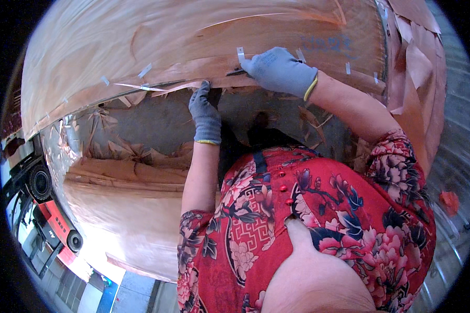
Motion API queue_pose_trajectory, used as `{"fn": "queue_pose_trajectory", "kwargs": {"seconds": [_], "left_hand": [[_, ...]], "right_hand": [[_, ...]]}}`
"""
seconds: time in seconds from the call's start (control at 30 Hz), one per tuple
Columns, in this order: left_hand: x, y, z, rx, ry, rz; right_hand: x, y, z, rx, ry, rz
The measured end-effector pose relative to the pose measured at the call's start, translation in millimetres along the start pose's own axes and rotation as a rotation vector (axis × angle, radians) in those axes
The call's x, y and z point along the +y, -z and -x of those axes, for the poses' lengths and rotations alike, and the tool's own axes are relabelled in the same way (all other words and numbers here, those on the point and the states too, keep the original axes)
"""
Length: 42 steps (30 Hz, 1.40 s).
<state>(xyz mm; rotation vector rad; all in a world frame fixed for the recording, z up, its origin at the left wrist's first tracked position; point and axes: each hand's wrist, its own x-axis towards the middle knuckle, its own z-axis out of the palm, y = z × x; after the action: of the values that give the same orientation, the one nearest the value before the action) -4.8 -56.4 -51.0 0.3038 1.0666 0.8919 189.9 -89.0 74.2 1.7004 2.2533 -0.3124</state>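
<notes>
Veneer sheet [167, 47], upper frame: torn edge is being taped. Left hand [204, 112] pinches the loose strip [180, 87]; right hand [279, 70] is pressed closed on a dark tool [236, 72]. Next judged: seam alignment held steady.

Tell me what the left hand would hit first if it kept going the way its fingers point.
The left hand points up at the edge of the top veneer sheet; its fingertips already look to touch that edge, so the sheet comes first. Depth is hard to judge here.

Red sign [57, 225] with pale lettering at lower left of the frame; blue marking [326, 44] on veneer, upper right.
</notes>
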Motion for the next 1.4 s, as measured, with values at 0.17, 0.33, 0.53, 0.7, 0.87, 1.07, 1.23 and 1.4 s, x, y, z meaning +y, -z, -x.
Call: {"fn": "queue_pose_trajectory", "kwargs": {"seconds": [0.17,0.33,0.53,0.7,0.87,1.07,1.23,1.4], "left_hand": [[1,-6,0,-0.011,0.023,0.132],[8,8,-14,0.017,-0.011,0.008],[2,-2,-16,-0.039,0.046,0.080],[-10,-5,-20,0.073,0.064,-0.071],[-19,-17,-10,0.138,0.079,-0.049],[-19,-19,-6,0.161,0.022,-0.069],[-23,-22,-6,0.180,0.052,-0.058],[-20,-30,-2,0.153,0.076,-0.113]], "right_hand": [[0,-11,-3,0.020,0.024,-0.042],[-6,-8,-11,0.034,0.017,-0.075],[-6,-11,-7,0.063,-0.038,-0.055],[3,-16,3,0.059,-0.019,-0.107],[10,-17,11,0.002,-0.039,-0.152],[12,-18,3,-0.065,-0.042,-0.120],[12,-24,2,-0.077,-0.055,-0.044],[10,-24,6,-0.041,-0.043,-0.022]]}}
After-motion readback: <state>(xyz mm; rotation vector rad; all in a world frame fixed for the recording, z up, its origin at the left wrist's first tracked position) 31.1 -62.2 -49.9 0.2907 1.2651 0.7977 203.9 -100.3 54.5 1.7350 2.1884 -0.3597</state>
